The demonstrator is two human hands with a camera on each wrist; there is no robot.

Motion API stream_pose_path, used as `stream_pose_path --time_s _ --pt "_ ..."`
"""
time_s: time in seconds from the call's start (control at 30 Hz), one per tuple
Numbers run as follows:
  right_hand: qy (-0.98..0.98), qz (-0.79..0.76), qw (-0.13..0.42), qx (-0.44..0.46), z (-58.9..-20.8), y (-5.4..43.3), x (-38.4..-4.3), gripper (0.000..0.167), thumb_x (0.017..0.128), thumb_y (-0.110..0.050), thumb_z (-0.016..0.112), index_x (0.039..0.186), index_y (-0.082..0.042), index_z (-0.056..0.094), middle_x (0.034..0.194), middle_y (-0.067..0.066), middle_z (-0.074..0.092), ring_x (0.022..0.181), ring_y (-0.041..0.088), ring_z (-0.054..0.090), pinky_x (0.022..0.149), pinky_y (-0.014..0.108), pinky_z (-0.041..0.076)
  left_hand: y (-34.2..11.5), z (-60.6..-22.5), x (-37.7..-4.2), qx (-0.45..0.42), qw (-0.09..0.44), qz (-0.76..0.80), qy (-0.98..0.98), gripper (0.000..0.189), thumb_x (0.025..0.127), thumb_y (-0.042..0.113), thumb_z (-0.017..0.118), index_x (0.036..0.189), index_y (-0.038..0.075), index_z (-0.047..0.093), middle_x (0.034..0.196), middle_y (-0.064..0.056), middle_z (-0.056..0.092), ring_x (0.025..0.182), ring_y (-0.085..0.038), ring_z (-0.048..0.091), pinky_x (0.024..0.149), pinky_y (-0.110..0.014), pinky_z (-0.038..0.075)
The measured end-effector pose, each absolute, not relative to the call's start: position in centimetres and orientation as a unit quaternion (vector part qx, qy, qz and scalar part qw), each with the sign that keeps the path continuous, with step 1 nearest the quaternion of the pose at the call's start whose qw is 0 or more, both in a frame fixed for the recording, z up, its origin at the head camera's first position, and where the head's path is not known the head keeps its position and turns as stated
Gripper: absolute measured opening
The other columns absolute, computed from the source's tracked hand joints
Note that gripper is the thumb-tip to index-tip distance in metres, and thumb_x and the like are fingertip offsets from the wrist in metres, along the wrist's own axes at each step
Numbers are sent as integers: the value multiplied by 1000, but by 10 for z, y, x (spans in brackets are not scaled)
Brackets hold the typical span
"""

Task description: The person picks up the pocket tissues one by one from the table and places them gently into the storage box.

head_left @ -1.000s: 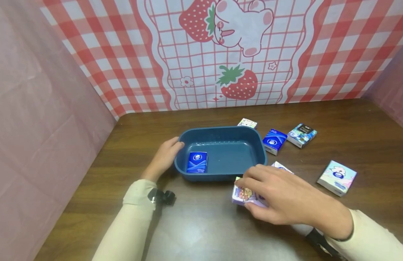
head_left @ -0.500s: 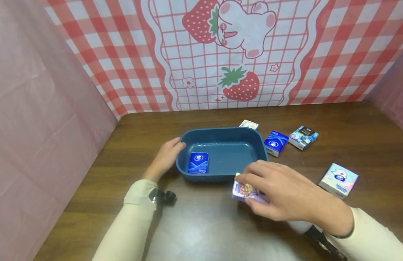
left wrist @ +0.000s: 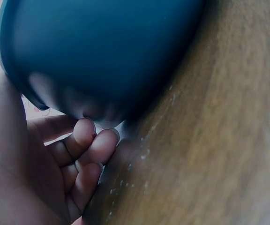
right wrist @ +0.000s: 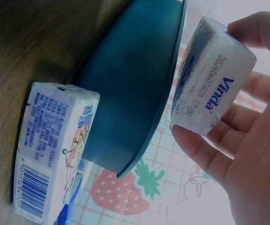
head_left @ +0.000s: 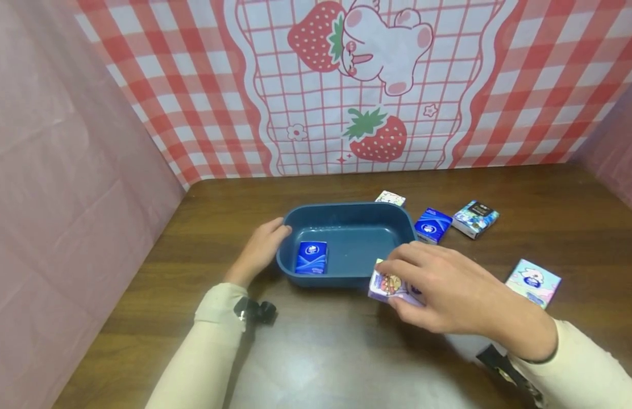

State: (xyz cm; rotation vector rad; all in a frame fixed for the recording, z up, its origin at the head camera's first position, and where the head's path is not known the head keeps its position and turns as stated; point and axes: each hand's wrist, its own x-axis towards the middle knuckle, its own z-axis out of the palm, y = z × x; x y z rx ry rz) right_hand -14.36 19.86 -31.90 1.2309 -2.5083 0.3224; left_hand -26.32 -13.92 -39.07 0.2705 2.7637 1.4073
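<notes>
The right hand (head_left: 444,289) pinched the purple pack (head_left: 389,286) near five o'clock of the tub (head_left: 341,280), its long axis roughly nine-to-three, free end toward nine. The left hand (head_left: 262,247) gripped the tub's nine-o'clock end. The table (head_left: 295,355) was wooden, a checked backdrop (head_left: 183,68) at twelve. The pack had shifted twelveward since half a second earlier.

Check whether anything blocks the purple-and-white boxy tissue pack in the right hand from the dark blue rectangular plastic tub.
Only the near wall of the tub stands between its inside and the pack, which the right hand holds beside the tub's near right corner. Nothing else visible is in the way.
</notes>
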Motion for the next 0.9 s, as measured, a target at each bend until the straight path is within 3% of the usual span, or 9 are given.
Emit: stream_pose_path --time_s 0.23,0.9 --pt "-872 111 189 437 -316 201 -149 41 82 -37 72 119 -18 70 108 -6 66 94 9 60 78 36 57 -138 -390 -263 79 17 452 888 42 102 35 48 131 8 62 124 -11 66 119 -30 59 105 -55 43" --pt "-900 114 148 394 -308 193 -158 48 85 -41 74 128 -20 68 117 -4 67 94 10 62 74 32 58 -138 -391 -262 74 21 454 888 48 102 38 47 138 8 58 132 -11 63 125 -31 55 107 -56 41"
